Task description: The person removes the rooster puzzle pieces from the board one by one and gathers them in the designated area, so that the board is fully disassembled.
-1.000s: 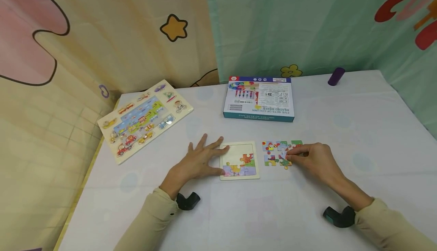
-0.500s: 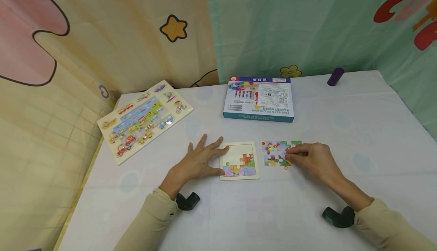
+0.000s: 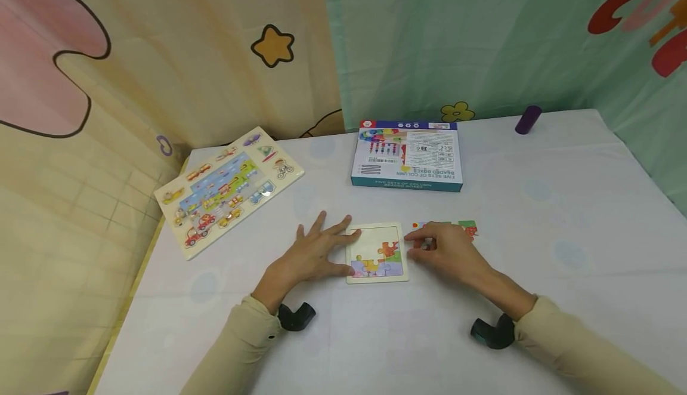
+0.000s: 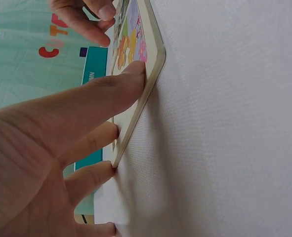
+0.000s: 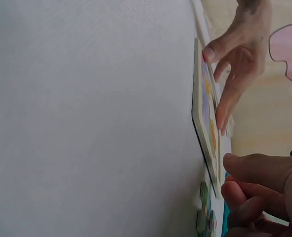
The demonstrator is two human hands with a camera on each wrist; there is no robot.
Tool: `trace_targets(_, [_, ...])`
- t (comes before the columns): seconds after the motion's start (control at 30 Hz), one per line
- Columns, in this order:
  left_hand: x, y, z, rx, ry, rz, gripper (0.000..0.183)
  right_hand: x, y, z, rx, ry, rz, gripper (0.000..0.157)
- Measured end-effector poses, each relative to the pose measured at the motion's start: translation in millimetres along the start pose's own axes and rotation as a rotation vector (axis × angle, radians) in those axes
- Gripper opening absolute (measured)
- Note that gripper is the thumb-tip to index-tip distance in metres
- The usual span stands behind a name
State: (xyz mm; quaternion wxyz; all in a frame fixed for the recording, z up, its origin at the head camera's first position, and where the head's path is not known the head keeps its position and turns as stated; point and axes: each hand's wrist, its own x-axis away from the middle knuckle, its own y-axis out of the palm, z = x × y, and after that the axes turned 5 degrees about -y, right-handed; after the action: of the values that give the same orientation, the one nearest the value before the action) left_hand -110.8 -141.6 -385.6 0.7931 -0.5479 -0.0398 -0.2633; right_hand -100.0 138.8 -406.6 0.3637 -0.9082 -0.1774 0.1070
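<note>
My left hand (image 3: 311, 255) lies with fingers spread at the left side of a small square puzzle tray (image 3: 405, 258). In the left wrist view its thumb presses on the tray's rim (image 4: 158, 52). Several joined jigsaw pieces (image 3: 376, 268) fill the tray's lower part and right side. My right hand (image 3: 451, 252) is just off the tray's right edge, its thumb and index fingertips apart. Whether a piece sits between its fingers cannot be made out. Beneath it, loose jigsaw pieces (image 3: 468, 228) lie on the table, mostly hidden by the hand.
A larger vehicle puzzle board (image 3: 231, 189) lies at the back left. Behind the tray is a flat boxed bead set (image 3: 407, 156). A purple cylinder (image 3: 528, 120) lies at the back right, near the curtain. White cloth covers the table (image 3: 354, 335).
My right hand has moved left from the loose pieces, where its fingertips were together, to the tray's right edge. The left hand has stayed on the tray.
</note>
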Motion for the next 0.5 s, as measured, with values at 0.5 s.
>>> trace_targets(0.5, [-1.2,0.3,0.3,-0.008,0.006,0.014,0.075,-11.6,15.8,-12.9,0.112,-0.032,-0.052,0.030])
